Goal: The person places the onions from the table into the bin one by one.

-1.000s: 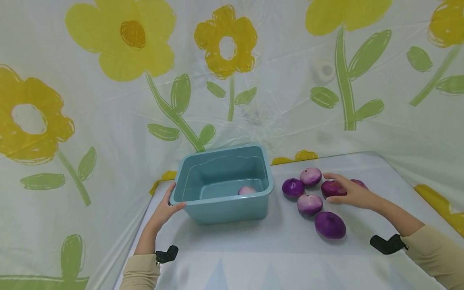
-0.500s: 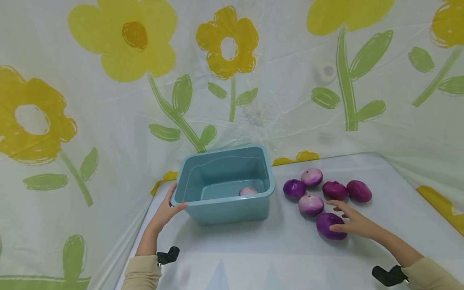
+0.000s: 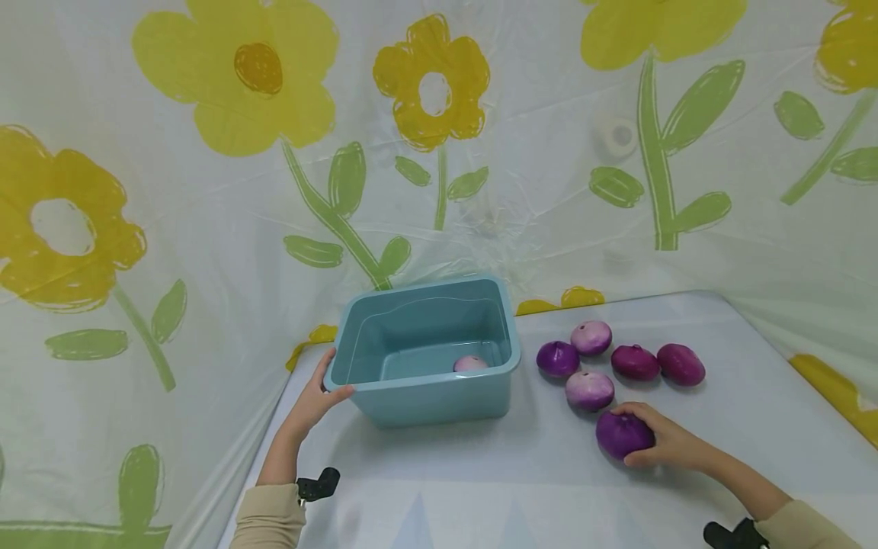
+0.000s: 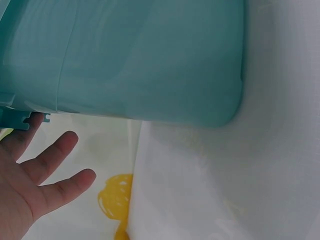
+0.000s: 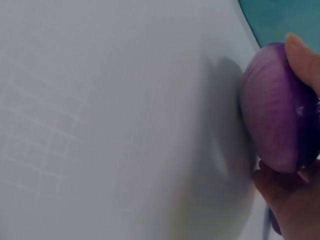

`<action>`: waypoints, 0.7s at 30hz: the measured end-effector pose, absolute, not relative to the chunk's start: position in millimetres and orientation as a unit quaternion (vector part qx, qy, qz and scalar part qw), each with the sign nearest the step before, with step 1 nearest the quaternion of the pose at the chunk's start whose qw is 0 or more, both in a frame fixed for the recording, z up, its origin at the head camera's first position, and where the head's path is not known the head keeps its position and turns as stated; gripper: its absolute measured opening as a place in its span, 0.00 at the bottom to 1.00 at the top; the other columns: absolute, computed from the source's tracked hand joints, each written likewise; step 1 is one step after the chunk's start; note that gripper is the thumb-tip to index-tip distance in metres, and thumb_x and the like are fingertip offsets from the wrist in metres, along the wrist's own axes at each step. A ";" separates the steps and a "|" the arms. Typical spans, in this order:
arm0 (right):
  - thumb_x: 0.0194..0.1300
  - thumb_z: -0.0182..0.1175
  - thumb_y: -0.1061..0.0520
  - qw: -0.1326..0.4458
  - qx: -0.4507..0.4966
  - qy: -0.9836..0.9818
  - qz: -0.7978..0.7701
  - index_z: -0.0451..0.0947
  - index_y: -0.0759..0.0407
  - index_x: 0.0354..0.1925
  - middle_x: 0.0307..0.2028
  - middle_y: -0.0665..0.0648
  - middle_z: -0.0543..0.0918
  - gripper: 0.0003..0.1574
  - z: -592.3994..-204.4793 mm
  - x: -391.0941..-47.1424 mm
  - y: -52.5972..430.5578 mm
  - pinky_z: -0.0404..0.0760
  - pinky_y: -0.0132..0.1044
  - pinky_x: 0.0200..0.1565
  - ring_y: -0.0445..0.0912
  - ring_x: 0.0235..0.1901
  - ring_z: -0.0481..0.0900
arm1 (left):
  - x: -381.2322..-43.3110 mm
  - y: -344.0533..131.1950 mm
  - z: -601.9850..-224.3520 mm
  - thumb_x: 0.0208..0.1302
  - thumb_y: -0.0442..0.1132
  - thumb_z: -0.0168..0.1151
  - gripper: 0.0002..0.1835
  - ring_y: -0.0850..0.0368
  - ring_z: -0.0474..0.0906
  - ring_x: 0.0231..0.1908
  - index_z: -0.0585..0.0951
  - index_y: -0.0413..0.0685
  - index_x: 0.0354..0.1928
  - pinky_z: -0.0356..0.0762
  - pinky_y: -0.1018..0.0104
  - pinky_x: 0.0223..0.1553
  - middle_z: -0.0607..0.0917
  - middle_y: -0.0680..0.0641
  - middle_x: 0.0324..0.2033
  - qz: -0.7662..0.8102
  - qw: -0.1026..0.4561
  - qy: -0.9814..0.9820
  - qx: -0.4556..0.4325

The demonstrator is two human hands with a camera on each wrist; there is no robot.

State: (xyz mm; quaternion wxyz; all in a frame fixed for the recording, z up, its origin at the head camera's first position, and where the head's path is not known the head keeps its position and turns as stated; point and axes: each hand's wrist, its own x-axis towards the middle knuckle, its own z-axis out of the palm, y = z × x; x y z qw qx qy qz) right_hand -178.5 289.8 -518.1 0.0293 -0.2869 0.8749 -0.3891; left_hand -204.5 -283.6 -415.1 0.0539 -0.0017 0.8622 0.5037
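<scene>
My right hand (image 3: 668,442) grips a purple onion (image 3: 620,435) at the right of the table, fingers on its far side and thumb on the near side. In the right wrist view that onion (image 5: 272,110) shows its paler side, a shadow on the cloth beside it. At the left corner of a blue-green plastic basin (image 3: 432,400), my left hand (image 3: 315,396) holds the rim, thumb at the front. From the left wrist view, one finger reaches under the basin's rim while two other fingers (image 4: 65,192) stretch out below it. A pale onion (image 3: 470,364) lies inside the basin.
Several more onions lie close together right of the basin: a dark purple onion (image 3: 558,358), pale ones (image 3: 590,391) and reddish ones (image 3: 681,364). The white-covered table (image 3: 480,473) ends at a flower-printed curtain (image 3: 535,152) behind.
My right hand has come from the reddish onions toward the front and now holds the nearest purple onion, slightly turned. My left hand and the basin stay as they were.
</scene>
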 end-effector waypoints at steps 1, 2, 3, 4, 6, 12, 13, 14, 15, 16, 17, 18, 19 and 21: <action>0.47 0.70 0.51 0.034 -0.284 0.875 -0.392 0.65 0.58 0.56 0.52 0.62 0.70 0.40 -519.1 -179.1 289.6 0.73 0.34 0.43 0.23 0.50 0.59 | -204.6 -283.6 -415.2 0.58 0.46 0.60 0.49 0.37 0.50 0.66 0.38 0.55 0.71 0.56 0.39 0.60 0.50 0.37 0.69 0.504 0.054 0.862 -0.002; 0.47 0.70 0.51 0.040 -0.282 0.874 -0.393 0.64 0.58 0.56 0.52 0.62 0.70 0.40 -519.7 -179.7 289.4 0.73 0.33 0.42 0.24 0.50 0.60 | -204.7 -283.5 -415.3 0.58 0.46 0.60 0.49 0.37 0.50 0.66 0.38 0.55 0.71 0.57 0.39 0.60 0.50 0.37 0.69 0.504 0.053 0.862 -0.001; 0.48 0.69 0.51 0.045 -0.281 0.874 -0.394 0.64 0.58 0.56 0.52 0.61 0.70 0.40 -520.2 -180.4 289.3 0.73 0.33 0.42 0.24 0.50 0.61 | -204.7 -283.4 -415.4 0.58 0.46 0.60 0.49 0.37 0.51 0.66 0.38 0.55 0.71 0.57 0.39 0.60 0.50 0.37 0.69 0.504 0.053 0.862 -0.001; 0.48 0.69 0.51 0.050 -0.283 0.874 -0.392 0.64 0.58 0.56 0.52 0.61 0.70 0.40 -520.4 -181.2 289.4 0.73 0.33 0.42 0.25 0.50 0.61 | -204.7 -283.3 -415.4 0.58 0.45 0.60 0.49 0.37 0.51 0.66 0.38 0.55 0.71 0.57 0.39 0.60 0.50 0.37 0.69 0.504 0.053 0.862 -0.002; 0.49 0.68 0.50 0.059 -0.284 0.875 -0.388 0.63 0.58 0.56 0.52 0.62 0.70 0.39 -519.6 -182.2 289.7 0.73 0.31 0.41 0.27 0.49 0.63 | -204.6 -282.9 -415.2 0.59 0.45 0.59 0.48 0.37 0.51 0.66 0.38 0.54 0.71 0.57 0.38 0.60 0.50 0.37 0.69 0.501 0.053 0.864 -0.003; 0.52 0.67 0.50 0.084 -0.288 0.876 -0.379 0.63 0.56 0.57 0.53 0.65 0.71 0.37 -502.5 -186.0 293.4 0.75 0.37 0.39 0.32 0.47 0.67 | -204.4 -281.9 -414.5 0.59 0.45 0.59 0.47 0.37 0.50 0.66 0.38 0.56 0.71 0.56 0.38 0.60 0.49 0.37 0.69 0.499 0.056 0.865 -0.005; 0.52 0.67 0.50 0.086 -0.286 0.877 -0.377 0.63 0.56 0.57 0.53 0.66 0.70 0.37 -498.5 -186.7 294.1 0.75 0.39 0.39 0.33 0.47 0.68 | -204.3 -281.8 -414.2 0.59 0.45 0.59 0.48 0.37 0.50 0.66 0.38 0.56 0.71 0.56 0.38 0.60 0.49 0.38 0.69 0.498 0.056 0.865 -0.007; 0.52 0.67 0.50 0.086 -0.285 0.877 -0.377 0.63 0.57 0.57 0.53 0.66 0.70 0.37 -494.7 -187.5 294.8 0.76 0.41 0.39 0.35 0.47 0.69 | -204.1 -281.5 -413.8 0.59 0.45 0.59 0.48 0.37 0.50 0.66 0.38 0.56 0.71 0.56 0.38 0.60 0.49 0.38 0.69 0.499 0.056 0.865 -0.008; 0.52 0.67 0.50 0.087 -0.283 0.878 -0.375 0.62 0.56 0.57 0.54 0.67 0.70 0.37 -491.0 -188.3 295.5 0.76 0.42 0.38 0.38 0.47 0.69 | -204.0 -281.5 -413.6 0.60 0.45 0.59 0.48 0.37 0.50 0.66 0.37 0.56 0.71 0.56 0.38 0.60 0.49 0.38 0.69 0.498 0.057 0.865 -0.010; 0.52 0.67 0.51 0.087 -0.283 0.878 -0.377 0.62 0.57 0.57 0.54 0.68 0.69 0.38 -487.4 -189.2 296.3 0.76 0.44 0.38 0.41 0.47 0.70 | -203.8 -281.5 -413.3 0.60 0.45 0.59 0.48 0.37 0.50 0.66 0.37 0.56 0.71 0.56 0.37 0.60 0.49 0.37 0.69 0.496 0.057 0.866 -0.011; 0.52 0.67 0.51 0.088 -0.282 0.876 -0.381 0.62 0.57 0.57 0.54 0.69 0.68 0.38 -484.0 -190.2 297.1 0.76 0.46 0.38 0.45 0.47 0.71 | -203.9 -281.6 -413.1 0.59 0.45 0.59 0.48 0.37 0.50 0.66 0.37 0.56 0.71 0.56 0.37 0.60 0.48 0.37 0.69 0.494 0.058 0.867 -0.013; 0.52 0.67 0.52 0.087 -0.283 0.875 -0.383 0.62 0.56 0.57 0.54 0.70 0.68 0.37 -481.0 -191.4 297.7 0.76 0.48 0.38 0.50 0.47 0.71 | -204.0 -281.7 -412.9 0.59 0.46 0.59 0.48 0.37 0.49 0.66 0.37 0.56 0.71 0.56 0.37 0.60 0.48 0.37 0.69 0.492 0.058 0.868 -0.014; 0.52 0.67 0.52 0.086 -0.284 0.874 -0.386 0.61 0.56 0.57 0.54 0.70 0.67 0.37 -478.1 -192.6 298.3 0.76 0.49 0.37 0.54 0.47 0.71 | -204.1 -282.0 -412.9 0.59 0.46 0.59 0.49 0.37 0.49 0.66 0.37 0.56 0.71 0.56 0.37 0.60 0.48 0.37 0.69 0.490 0.059 0.869 -0.015; 0.52 0.66 0.53 0.085 -0.284 0.872 -0.389 0.61 0.55 0.56 0.54 0.71 0.66 0.36 -472.9 -194.8 299.1 0.77 0.51 0.37 0.60 0.46 0.70 | -204.3 -282.2 -412.8 0.59 0.46 0.59 0.49 0.37 0.49 0.66 0.36 0.55 0.71 0.56 0.37 0.60 0.48 0.37 0.69 0.490 0.060 0.870 -0.015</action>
